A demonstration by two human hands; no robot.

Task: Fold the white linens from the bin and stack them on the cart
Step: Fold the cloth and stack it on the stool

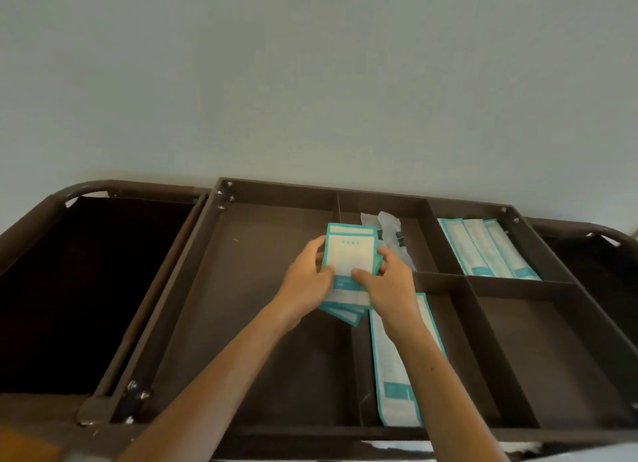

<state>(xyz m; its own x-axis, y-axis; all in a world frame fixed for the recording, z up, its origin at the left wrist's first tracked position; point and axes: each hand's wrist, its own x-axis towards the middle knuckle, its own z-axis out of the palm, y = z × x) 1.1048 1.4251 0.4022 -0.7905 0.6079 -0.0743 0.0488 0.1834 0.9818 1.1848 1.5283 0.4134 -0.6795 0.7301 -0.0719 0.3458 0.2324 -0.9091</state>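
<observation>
Both hands hold one stack of white packets with teal borders point(349, 254) above the brown cart's top tray point(276, 323). My left hand point(307, 278) grips the stack's left edge, and my right hand point(390, 282) grips its right side with the thumb on top. The lower packets of the stack fan out beneath my wrists. No white linens or linen bin show clearly in this view.
The tray is split by dividers point(445, 277) into compartments. Long teal-edged packets point(397, 375) lie in the near middle one, more point(486, 247) in the far right one, grey-white packets point(393, 234) behind the stack. Dark cloth bags hang at the left point(86, 289) and right point(600, 265). A pale wall stands behind.
</observation>
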